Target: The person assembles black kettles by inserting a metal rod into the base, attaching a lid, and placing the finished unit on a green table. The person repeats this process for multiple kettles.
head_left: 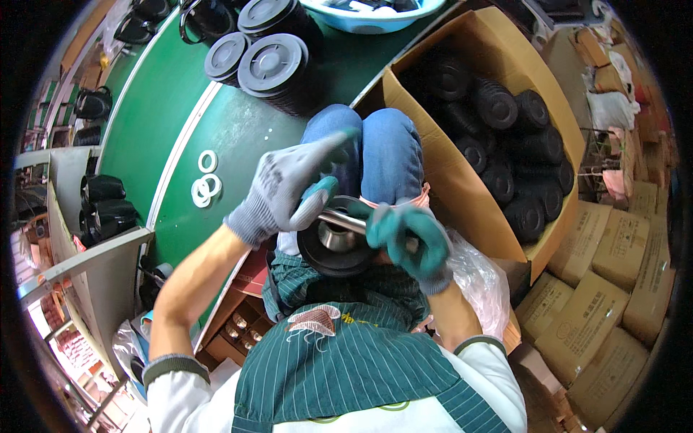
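On my lap rests a black round cup-like part [315, 249] with a shiny metal cone-shaped piece [336, 237] in its middle. My right hand [413, 242], in a grey and green work glove, is closed around a thin metal rod [343, 220] that slants across the top of the black part. Close to the rod's left end is my left hand [289, 186], gloved the same way, its index finger stretched forward and thumb apart. Its lower fingers are partly hidden, so whether they touch the rod I cannot tell. Several white rings [208, 161] lie on the green table to the left.
Stacks of dark grey round lids [271, 65] stand on the green table [170, 238], near black mugs [206, 20] and a light blue basin [368, 22]. At my right, an open cardboard box [433, 173] holds many black ribbed parts [497, 108]. Sealed cartons [588, 325] sit farther right.
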Motion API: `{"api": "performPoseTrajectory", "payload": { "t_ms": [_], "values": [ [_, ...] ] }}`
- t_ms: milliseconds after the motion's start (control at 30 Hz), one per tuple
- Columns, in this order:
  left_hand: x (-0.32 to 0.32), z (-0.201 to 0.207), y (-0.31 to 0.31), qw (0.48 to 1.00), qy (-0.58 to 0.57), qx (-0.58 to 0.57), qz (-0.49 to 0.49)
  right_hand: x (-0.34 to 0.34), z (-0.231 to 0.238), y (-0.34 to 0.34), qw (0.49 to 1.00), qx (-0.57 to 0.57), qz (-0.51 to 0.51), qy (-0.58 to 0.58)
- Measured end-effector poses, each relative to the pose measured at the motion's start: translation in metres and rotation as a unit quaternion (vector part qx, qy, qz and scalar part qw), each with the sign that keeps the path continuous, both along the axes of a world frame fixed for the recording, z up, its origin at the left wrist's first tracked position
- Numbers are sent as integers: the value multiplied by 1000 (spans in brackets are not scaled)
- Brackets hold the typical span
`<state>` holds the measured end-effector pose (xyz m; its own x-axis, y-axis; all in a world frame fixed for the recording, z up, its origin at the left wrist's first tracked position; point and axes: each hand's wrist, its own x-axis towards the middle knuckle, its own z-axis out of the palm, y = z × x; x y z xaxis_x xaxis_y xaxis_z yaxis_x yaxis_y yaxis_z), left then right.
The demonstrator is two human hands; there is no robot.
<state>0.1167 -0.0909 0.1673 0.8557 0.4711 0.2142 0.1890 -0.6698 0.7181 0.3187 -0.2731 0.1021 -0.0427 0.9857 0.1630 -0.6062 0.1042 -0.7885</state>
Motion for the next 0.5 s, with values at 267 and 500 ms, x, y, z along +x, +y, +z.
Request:
{"api": "performPoseTrajectory", "payload": {
  "t_ms": [267,500],
  "values": [
    [92,-48,33,961,-177,6,-214,-41,100,26,720,285,226,-591],
    [58,-39,37,970,-86,-144,-176,-64,99,49,777,302,201,-514]
  ]
}}
